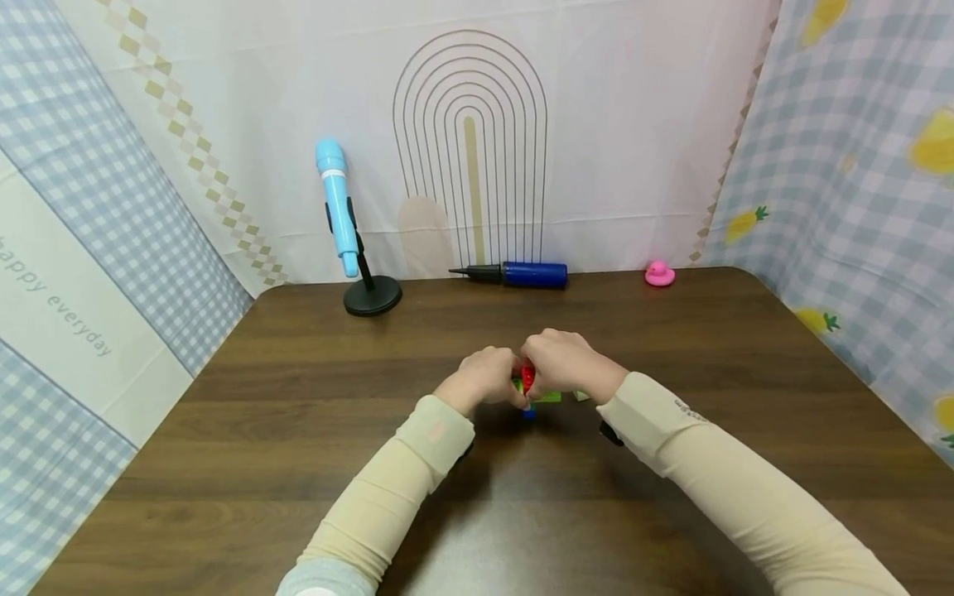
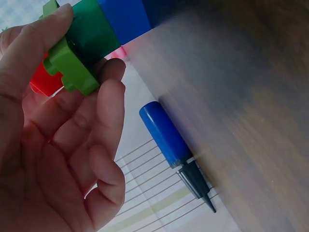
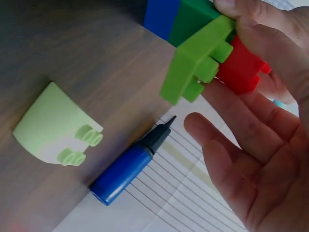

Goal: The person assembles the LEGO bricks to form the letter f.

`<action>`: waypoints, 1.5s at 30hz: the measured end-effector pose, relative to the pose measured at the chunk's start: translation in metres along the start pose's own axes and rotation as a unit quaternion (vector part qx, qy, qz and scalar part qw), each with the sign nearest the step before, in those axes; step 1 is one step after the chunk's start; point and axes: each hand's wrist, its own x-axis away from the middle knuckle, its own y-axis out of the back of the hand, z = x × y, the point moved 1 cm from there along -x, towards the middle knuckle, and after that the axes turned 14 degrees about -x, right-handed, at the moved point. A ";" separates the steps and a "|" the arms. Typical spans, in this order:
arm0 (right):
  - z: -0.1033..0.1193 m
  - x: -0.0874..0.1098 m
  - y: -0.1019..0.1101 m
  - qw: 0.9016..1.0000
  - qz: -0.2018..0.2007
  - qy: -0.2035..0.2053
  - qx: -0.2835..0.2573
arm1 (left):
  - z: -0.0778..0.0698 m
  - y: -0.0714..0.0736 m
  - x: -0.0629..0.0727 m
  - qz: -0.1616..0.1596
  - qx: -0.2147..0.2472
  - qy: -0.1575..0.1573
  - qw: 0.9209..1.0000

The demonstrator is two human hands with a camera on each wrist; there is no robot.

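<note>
A small stack of toy building bricks stands between my hands, close over the table. From the bottom it runs blue brick (image 2: 126, 19), dark green brick (image 2: 91, 34), light green brick (image 2: 72, 65) and red brick (image 3: 240, 67). My left hand (image 1: 489, 377) pinches the stack at the light green brick, its thumb lying across the side. On the other side my right hand (image 1: 564, 362) grips the red brick at the top, its lower fingers loosely bent. A pale green curved brick (image 3: 55, 128) with studs lies apart on the table, beside the right hand.
Along the back edge of the wooden table (image 1: 298, 430) lies a blue hand pump (image 1: 532, 274) with a black nozzle. A light blue toy microphone (image 1: 337, 203) leans on a black stand (image 1: 373, 295) at back left. A pink rubber duck (image 1: 659, 274) sits at back right.
</note>
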 end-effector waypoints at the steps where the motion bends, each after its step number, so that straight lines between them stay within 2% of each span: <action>1: 0.001 -0.001 0.000 1.000 0.001 0.000 0.002 | 0.000 0.000 0.000 0.000 -0.002 0.000 1.000; 14: 0.000 -0.003 -0.004 1.000 0.002 -0.022 0.000 | 0.002 -0.001 0.000 -0.010 0.001 -0.012 1.000; 27: -0.001 0.003 -0.008 1.000 -0.021 -0.007 -0.006 | 0.001 0.000 0.002 -0.010 0.006 -0.004 1.000; 33: -0.012 0.013 0.003 0.999 0.007 -0.042 -0.016 | -0.004 -0.003 0.000 -0.008 -0.007 -0.001 1.000; 39: -0.037 0.015 0.025 0.995 -0.024 -0.089 -0.037 | -0.004 -0.001 0.000 -0.012 -0.018 0.011 1.000; 45: -0.063 0.014 0.010 0.988 -0.014 -0.150 -0.035 | -0.003 -0.001 0.000 -0.011 -0.020 0.017 1.000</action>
